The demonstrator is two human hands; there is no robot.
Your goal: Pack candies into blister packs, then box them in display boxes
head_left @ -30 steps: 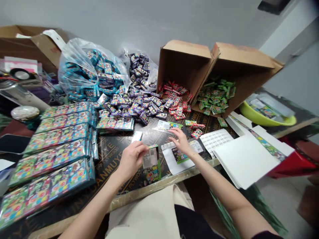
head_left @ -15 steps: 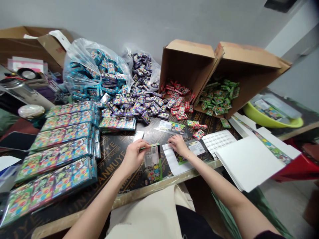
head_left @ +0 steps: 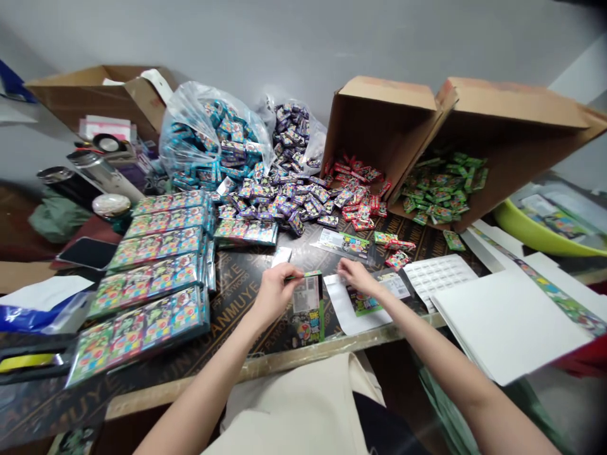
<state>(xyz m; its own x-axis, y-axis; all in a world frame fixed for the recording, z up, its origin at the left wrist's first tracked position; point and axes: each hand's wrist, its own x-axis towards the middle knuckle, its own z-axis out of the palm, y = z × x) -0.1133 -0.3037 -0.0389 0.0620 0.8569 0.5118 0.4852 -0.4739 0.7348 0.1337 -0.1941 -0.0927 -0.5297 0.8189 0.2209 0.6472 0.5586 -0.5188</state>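
My left hand (head_left: 277, 292) pinches the top edge of a flat printed bag (head_left: 308, 316), black and green with a pale label panel, held near the table's front edge. My right hand (head_left: 356, 276) is closed, its fingertips curled together at the top edge of a white sheet (head_left: 337, 308); what they hold, if anything, is too small to make out. Another printed bag (head_left: 367, 304) lies on that sheet, partly under my right forearm. Beyond my hands, a further printed bag (head_left: 344, 242) lies flat, and a small white piece (head_left: 281, 256) rests behind my left hand.
Stacked packs of candy boxes (head_left: 156, 284) fill the left. Loose purple boxes (head_left: 284, 196) spill from plastic bags. Cartons hold red boxes (head_left: 360, 189) and green boxes (head_left: 441, 189). A label sheet (head_left: 439, 277), white sheets (head_left: 507, 322) and a yellow-green basin (head_left: 526, 234) are at right.
The camera view has turned left, so everything sits further right in the picture. My left hand keeps its pinch on the printed bag; my right fingers have curled closer together.
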